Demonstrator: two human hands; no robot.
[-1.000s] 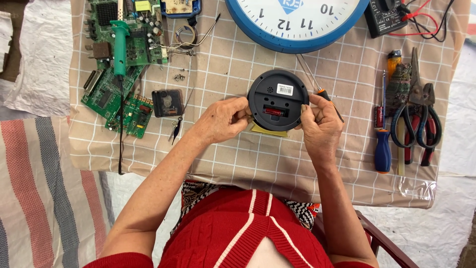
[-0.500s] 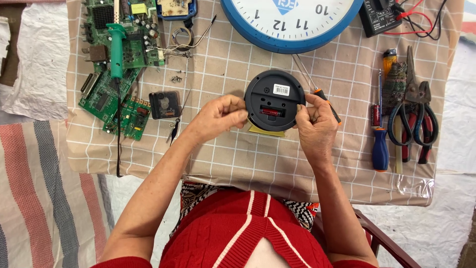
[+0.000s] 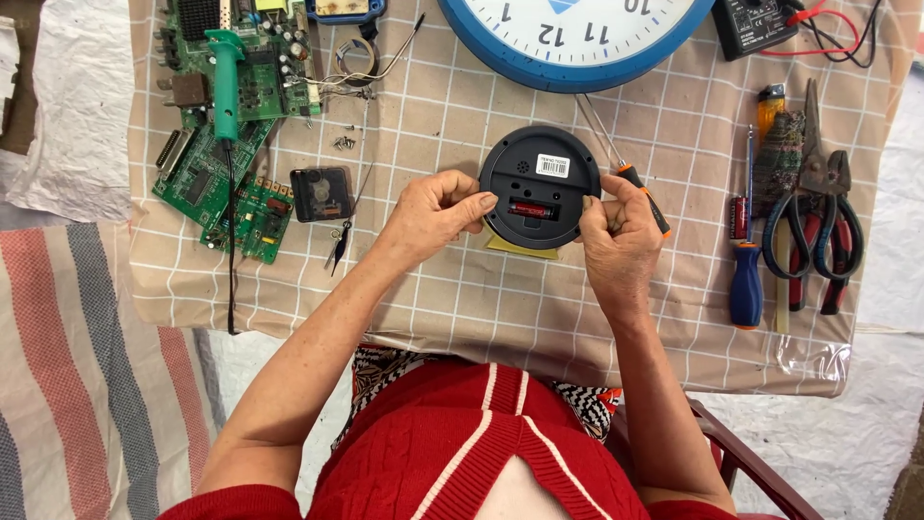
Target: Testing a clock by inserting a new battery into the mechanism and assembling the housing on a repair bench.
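Both hands are clamping the round black clock body (image 3: 539, 186), back side up, just above the checked beige cloth (image 3: 452, 289) at the middle of the table. The left hand (image 3: 430, 214) is pinching its left rim, fingers curled tight against the edge. The right hand (image 3: 616, 236) is gripping the right rim, and an orange-handled screwdriver (image 3: 643, 197) is lying beside or under its fingers; whether they are holding it, I cannot tell.

The open battery bay (image 3: 531, 209) in the clock's back is showing a red battery lying inside. Above it a small white rectangular label (image 3: 552, 166) is sitting near the top edge. A yellow piece (image 3: 525, 248) is peeking out beneath the body.

Further out, a big blue-rimmed wall clock (image 3: 577, 34) is lying face up at the top. To the left, a small black clock movement (image 3: 320, 194) is resting beside green circuit boards (image 3: 217, 164) and a green soldering iron (image 3: 227, 82). On the right, a blue-handled screwdriver (image 3: 746, 279) and pliers (image 3: 818, 231) are lying side by side.
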